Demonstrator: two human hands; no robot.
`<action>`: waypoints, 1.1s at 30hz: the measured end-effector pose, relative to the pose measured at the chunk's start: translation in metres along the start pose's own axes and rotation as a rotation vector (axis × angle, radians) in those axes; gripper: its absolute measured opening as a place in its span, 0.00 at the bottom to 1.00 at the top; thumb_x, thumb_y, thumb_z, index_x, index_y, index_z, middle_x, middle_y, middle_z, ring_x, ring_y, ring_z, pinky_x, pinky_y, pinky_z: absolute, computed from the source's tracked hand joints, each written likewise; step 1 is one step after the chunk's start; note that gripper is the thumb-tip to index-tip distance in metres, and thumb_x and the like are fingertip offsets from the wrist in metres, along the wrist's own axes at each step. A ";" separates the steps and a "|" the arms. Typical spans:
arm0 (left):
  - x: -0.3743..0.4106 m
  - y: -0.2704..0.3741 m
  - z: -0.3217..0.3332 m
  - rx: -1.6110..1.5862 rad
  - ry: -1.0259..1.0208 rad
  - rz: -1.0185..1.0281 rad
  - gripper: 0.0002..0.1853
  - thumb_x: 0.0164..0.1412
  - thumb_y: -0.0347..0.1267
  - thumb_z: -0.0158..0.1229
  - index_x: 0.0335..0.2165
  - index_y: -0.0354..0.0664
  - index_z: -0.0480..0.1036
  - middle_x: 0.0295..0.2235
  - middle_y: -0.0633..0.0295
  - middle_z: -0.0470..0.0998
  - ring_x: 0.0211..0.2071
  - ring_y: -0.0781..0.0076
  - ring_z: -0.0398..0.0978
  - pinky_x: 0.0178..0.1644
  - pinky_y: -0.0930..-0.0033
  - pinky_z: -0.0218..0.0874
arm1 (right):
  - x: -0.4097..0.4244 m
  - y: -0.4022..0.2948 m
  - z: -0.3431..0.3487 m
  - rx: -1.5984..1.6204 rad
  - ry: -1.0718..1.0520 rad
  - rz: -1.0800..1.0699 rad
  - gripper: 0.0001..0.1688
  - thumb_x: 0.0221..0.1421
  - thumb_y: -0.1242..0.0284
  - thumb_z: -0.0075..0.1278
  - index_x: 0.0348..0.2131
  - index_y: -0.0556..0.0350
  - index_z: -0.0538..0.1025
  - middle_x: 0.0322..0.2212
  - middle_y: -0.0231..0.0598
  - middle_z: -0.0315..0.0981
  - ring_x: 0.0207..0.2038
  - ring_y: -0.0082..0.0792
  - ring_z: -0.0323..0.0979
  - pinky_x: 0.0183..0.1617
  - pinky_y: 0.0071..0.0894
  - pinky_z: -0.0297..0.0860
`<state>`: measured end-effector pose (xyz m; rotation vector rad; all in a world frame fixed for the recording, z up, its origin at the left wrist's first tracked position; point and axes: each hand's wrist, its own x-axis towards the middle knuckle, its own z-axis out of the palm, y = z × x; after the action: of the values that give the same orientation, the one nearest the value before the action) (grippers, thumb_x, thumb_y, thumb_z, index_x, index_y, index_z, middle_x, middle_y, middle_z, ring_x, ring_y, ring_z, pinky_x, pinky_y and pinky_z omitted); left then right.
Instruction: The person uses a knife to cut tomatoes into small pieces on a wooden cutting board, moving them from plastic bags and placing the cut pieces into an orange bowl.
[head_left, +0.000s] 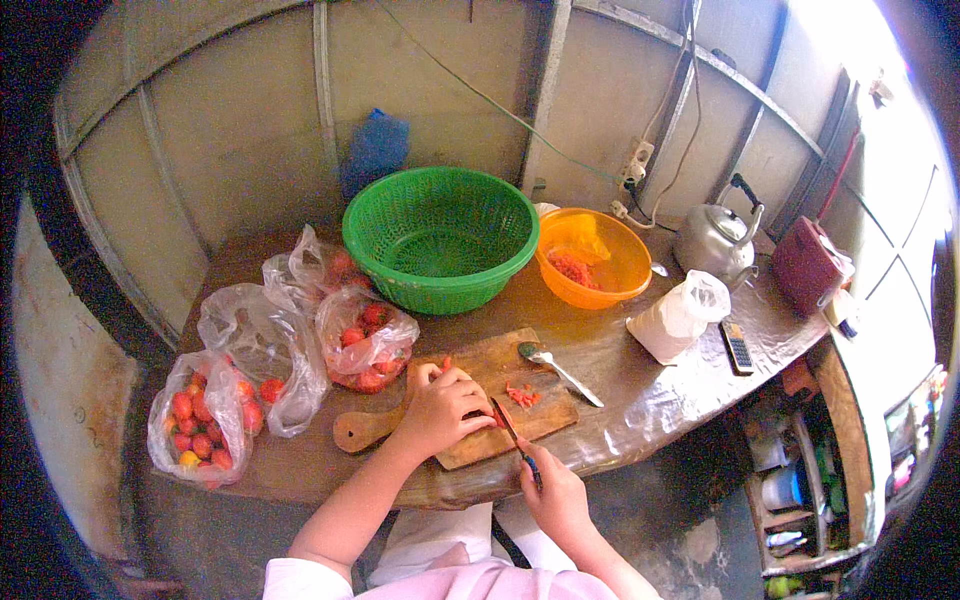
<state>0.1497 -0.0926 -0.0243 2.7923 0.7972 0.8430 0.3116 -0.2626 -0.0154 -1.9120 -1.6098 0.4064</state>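
Observation:
A wooden cutting board (504, 351) with a round handle lies before me at the table's front. My left hand (448, 409) presses a red-orange vegetable piece (500, 421) against the board, its fingers curled and mostly covering it. In my right hand (556, 491) is a small kitchen knife (508, 427) with a dark handle. Its blade points away from me, close beside my left fingertips. Small chopped red-orange bits (523, 395) lie right of the blade. A metal spoon (556, 367) rests across the board's right side, with something dark in its bowl.
Clear plastic bags of tomatoes (196, 420) (367, 345) crowd the table's left. Behind the board stand a green basket (442, 281) and an orange bowl (592, 296) holding chopped red bits. To the right are a white bag (667, 326), a phone (737, 349) and a kettle (709, 240).

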 end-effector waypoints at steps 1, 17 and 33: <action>0.000 0.000 0.001 0.002 0.003 0.006 0.09 0.50 0.48 0.63 0.26 0.60 0.81 0.32 0.80 0.80 0.42 0.76 0.71 0.51 0.54 0.49 | 0.001 -0.001 -0.001 -0.006 -0.012 0.006 0.21 0.57 0.75 0.51 0.51 0.53 0.71 0.36 0.53 0.77 0.37 0.54 0.76 0.38 0.46 0.72; 0.001 -0.001 0.007 -0.040 0.051 -0.006 0.11 0.46 0.46 0.66 0.24 0.53 0.80 0.30 0.74 0.80 0.40 0.73 0.72 0.47 0.56 0.50 | 0.023 0.005 0.010 0.056 -0.004 -0.059 0.18 0.59 0.73 0.51 0.49 0.52 0.70 0.32 0.58 0.76 0.36 0.58 0.75 0.35 0.53 0.70; 0.004 0.004 -0.003 -0.068 -0.021 -0.052 0.16 0.47 0.47 0.67 0.35 0.57 0.79 0.39 0.73 0.79 0.46 0.72 0.71 0.51 0.56 0.49 | 0.005 0.006 -0.020 0.221 0.112 0.066 0.19 0.55 0.77 0.53 0.48 0.55 0.75 0.28 0.51 0.77 0.28 0.38 0.77 0.33 0.31 0.70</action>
<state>0.1528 -0.0943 -0.0183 2.7055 0.8178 0.8146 0.3292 -0.2630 -0.0025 -1.7916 -1.3727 0.4751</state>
